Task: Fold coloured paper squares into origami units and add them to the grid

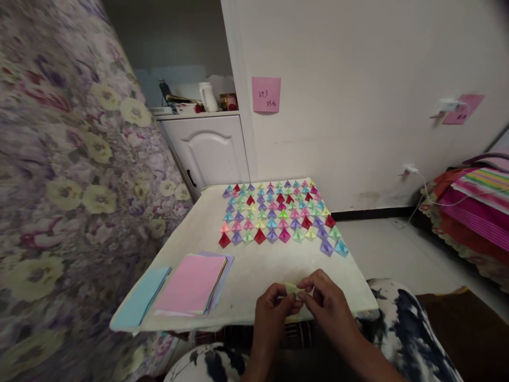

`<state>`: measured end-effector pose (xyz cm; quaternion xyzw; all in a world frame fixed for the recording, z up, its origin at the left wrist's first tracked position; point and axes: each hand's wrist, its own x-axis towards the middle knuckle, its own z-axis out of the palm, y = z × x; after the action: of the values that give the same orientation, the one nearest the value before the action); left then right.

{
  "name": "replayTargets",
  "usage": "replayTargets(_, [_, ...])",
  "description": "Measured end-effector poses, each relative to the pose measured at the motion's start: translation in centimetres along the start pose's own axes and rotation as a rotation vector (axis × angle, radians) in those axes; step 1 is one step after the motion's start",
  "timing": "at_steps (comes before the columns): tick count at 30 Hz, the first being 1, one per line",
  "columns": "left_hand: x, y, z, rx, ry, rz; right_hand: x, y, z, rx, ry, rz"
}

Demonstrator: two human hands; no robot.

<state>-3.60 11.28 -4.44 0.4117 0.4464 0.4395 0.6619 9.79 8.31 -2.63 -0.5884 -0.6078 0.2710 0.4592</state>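
A small piece of pale yellow folded paper [291,288] is pinched between both hands, above the near edge of the table. My left hand [274,305] grips its left side between thumb and fingers. On the other side my right hand [324,297] holds it with thumb and forefinger, the fingertips close to those of the left. Parts of the paper are hidden behind the fingers. Beyond the hands, rows of small folded paper pieces [272,234] in many colours cover the far part of the cream table [254,276].
A stack of pink paper sheets [193,281] lies at the table's left, beside a stack of blue sheets [141,297]. A floral curtain [91,185] hangs at the left. Behind stand a white cabinet [210,148] and a wall bearing a pink note [266,95]. A bed [477,196] is at right.
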Motion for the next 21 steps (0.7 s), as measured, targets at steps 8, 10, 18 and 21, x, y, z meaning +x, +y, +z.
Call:
replayTargets(8, [0.00,-0.11,-0.02,0.004,-0.024,0.014,0.26,0.20,0.11,0.037,-0.002,0.034])
replayTargets(10, [0.06,-0.17,-0.04,0.007,-0.026,0.013,0.29,0.23,0.09,0.047,0.002,0.031])
replayTargets(18, [0.12,-0.42,-0.10,-0.009,-0.035,0.019,0.29,0.15,0.06,0.048,-0.007,0.044])
replayTargets(21, [0.14,-0.43,-0.14,-0.011,-0.035,0.020,0.33,0.03,-0.01,0.057,-0.006,0.048])
